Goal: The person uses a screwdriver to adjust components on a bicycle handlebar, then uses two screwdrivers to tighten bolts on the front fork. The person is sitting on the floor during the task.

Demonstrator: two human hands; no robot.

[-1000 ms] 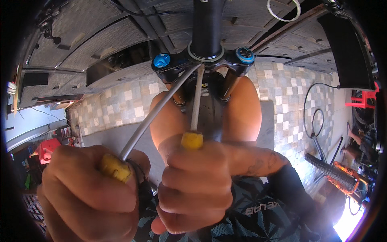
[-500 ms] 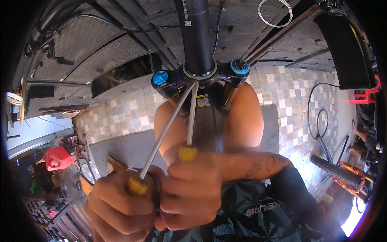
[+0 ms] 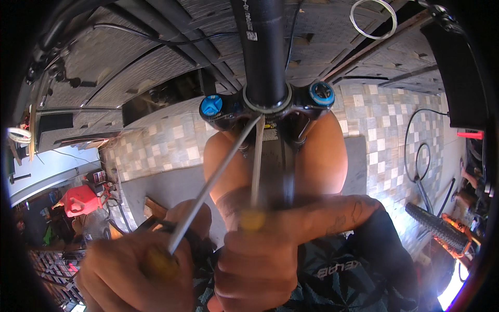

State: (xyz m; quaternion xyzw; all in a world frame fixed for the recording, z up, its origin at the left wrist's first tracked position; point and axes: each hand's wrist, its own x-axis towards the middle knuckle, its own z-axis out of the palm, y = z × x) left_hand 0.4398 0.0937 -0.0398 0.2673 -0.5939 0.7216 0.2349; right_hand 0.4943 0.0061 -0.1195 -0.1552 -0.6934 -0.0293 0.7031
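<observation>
A black bike fork's steerer tube point(image 3: 262, 52) rises from the crown point(image 3: 234, 104), which has two blue-trimmed caps, between my bare legs point(image 3: 325, 161). My left hand point(image 3: 135, 270) is closed round the yellow handle of a screwdriver, whose long steel shaft point(image 3: 208, 190) slants up to the ring point(image 3: 269, 108) at the steerer's base. Beside it, my right hand point(image 3: 254, 265) grips a second yellow-handled screwdriver, its shaft point(image 3: 256, 177) running nearly upright to the same ring. The tips meet close together there, too small to see exactly. Both handles are blurred.
A grey mat point(image 3: 353, 166) lies on checkered tiles point(image 3: 384, 125). At left stands a red jerrycan point(image 3: 80, 200). At right are a looped hose point(image 3: 408, 145), a tyred bike wheel point(image 3: 436, 226) and another person's leg point(image 3: 462, 192). A dark panelled structure point(image 3: 156, 52) spans the top.
Over the last second the crown has moved lower in the view. Since half a second ago my left hand has shifted leftward and my right hand slightly downward, both still holding the screwdrivers.
</observation>
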